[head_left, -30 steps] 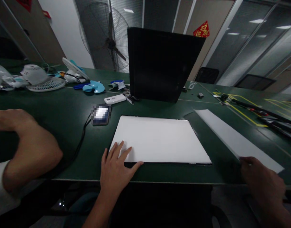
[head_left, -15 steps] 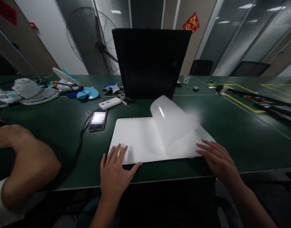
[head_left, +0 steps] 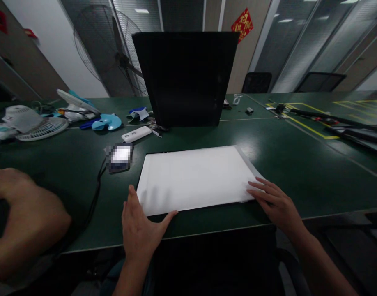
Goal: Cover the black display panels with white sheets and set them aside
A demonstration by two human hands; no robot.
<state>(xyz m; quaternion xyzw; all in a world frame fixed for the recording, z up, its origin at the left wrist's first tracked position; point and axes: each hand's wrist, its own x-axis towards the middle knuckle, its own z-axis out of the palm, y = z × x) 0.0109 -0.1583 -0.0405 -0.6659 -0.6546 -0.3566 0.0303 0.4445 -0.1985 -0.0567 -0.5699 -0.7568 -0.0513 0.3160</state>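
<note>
A flat panel with a white sheet (head_left: 194, 174) over it lies on the green table, a thin dark edge showing along its front and left. My left hand (head_left: 142, 230) is at the panel's front left corner, thumb and fingers spread, holding nothing. Over at the right front corner, my right hand (head_left: 276, 203) rests its extended fingers on the sheet's edge. A translucent strip of film (head_left: 248, 160) shows along the panel's right side.
Behind the panel stands a large black screen (head_left: 185, 78). A lit device (head_left: 120, 157) with a cable and a white power bank (head_left: 136, 134) lie to the left, near a person's bent arm (head_left: 34, 218). White fan parts (head_left: 42, 128) are at the far left.
The raised, curled part of the sheet has come down flat over the panel. My left fingers have shifted to the panel's left edge. The whole view has moved slightly.
</note>
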